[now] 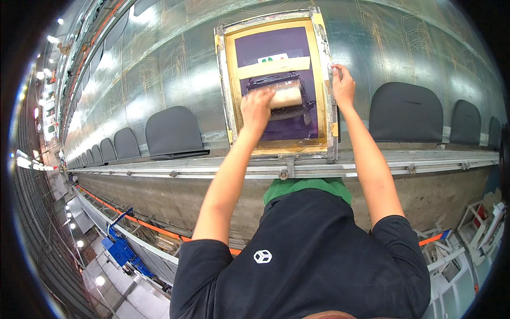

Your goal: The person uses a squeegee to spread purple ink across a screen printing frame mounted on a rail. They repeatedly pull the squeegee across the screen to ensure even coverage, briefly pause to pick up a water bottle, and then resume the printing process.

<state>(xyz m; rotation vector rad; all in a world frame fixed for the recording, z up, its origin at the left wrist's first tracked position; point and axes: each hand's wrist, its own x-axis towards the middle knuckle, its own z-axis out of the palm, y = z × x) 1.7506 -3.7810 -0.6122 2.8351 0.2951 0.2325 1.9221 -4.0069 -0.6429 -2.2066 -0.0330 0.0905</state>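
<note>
A screen printing frame (328, 127) with a purple mesh (273, 42) and yellowish tape inside its rim lies on the long table in front of me. My left hand (256, 109) is closed around the left end of a squeegee (288, 94) with a pale, wood-coloured handle. The squeegee lies across the mesh, over dark, wet-looking ink (289, 112). My right hand (343, 87) grips the frame's right side, near its upper half. A strip of tan tape (273, 67) crosses the mesh above the squeegee. The squeegee's blade edge is hidden.
Dark grey fabric pieces (406, 114) lie along the shiny table (194, 64) on both sides of the frame. A metal rail (212, 171) runs along the near edge, with a clamp (287, 169) at the frame. Blue equipment (125, 251) stands at lower left.
</note>
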